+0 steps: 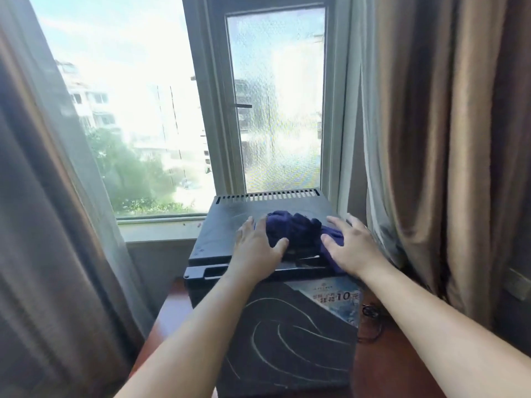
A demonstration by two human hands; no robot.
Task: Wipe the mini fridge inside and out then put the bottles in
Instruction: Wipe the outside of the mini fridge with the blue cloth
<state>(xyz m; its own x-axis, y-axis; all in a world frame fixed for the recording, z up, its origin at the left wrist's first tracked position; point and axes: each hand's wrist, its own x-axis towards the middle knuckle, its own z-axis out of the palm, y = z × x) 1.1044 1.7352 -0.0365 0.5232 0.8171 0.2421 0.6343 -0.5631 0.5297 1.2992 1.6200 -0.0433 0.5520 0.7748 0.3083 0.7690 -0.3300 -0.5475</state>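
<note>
A reddish-brown wooden surface [172, 305] stands in front of the window, between the curtains. The black fridge [287, 334] stands directly on it with its door shut, and covers most of it. Bare strips of wood show to the left and right of the fridge. On the right strip, just beside the fridge, lies a looped black cable [369, 310].

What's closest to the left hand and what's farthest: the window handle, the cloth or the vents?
1. The cloth, touching the left hand on top of the fridge.
2. The vents, along the top's back edge.
3. The window handle, up high behind the fridge.
</note>
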